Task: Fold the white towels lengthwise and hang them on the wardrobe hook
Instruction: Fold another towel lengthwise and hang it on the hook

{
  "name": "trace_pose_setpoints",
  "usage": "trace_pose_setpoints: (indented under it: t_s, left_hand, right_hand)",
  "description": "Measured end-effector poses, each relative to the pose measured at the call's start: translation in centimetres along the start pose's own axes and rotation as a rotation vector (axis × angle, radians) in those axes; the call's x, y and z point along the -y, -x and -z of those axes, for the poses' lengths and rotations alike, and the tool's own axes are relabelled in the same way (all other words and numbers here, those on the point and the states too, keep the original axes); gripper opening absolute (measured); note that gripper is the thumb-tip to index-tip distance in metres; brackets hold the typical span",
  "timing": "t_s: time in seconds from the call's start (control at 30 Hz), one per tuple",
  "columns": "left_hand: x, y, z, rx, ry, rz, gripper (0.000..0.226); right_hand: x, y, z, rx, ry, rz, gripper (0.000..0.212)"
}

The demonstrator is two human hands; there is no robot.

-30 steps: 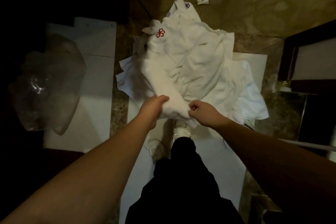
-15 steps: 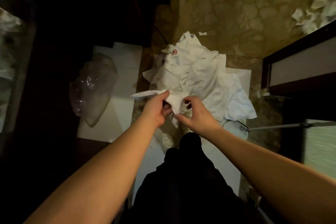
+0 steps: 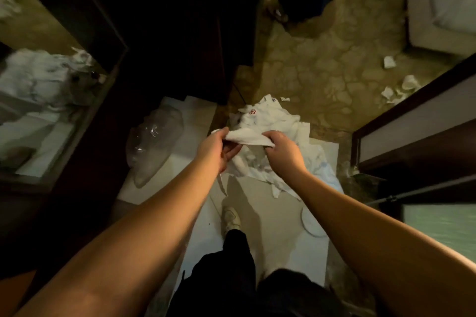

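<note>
Hands: our left hand [image 3: 215,148] and right hand [image 3: 282,150] each pinch 1 end of a towel [image 3: 247,137].
Pile: more towels [image 3: 268,121] lie below.

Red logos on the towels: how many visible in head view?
1. A single red logo shows on the far end of the towel pile on the floor, beyond the towel stretched between the left hand and right hand. Folds may hide others.

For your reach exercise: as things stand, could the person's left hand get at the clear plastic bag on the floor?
Probably not yet: the left hand grips the white towel. Once freed, nothing blocks the plastic bag.
</note>
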State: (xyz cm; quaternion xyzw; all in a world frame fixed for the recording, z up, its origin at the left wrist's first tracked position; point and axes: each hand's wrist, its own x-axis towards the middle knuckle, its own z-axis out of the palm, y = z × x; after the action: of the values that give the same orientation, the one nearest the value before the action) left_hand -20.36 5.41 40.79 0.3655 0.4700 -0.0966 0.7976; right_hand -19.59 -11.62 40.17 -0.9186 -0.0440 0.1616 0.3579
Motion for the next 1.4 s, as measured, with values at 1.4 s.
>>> trace_pose_setpoints:
  t_s: [1.4]
  left_hand:
    - [21.9,59.1,36.2,0.099,-0.343,-0.865,0.085]
  right_hand:
    - [25.9,61.8,1.3,0.038,-0.359,0.587,0.047]
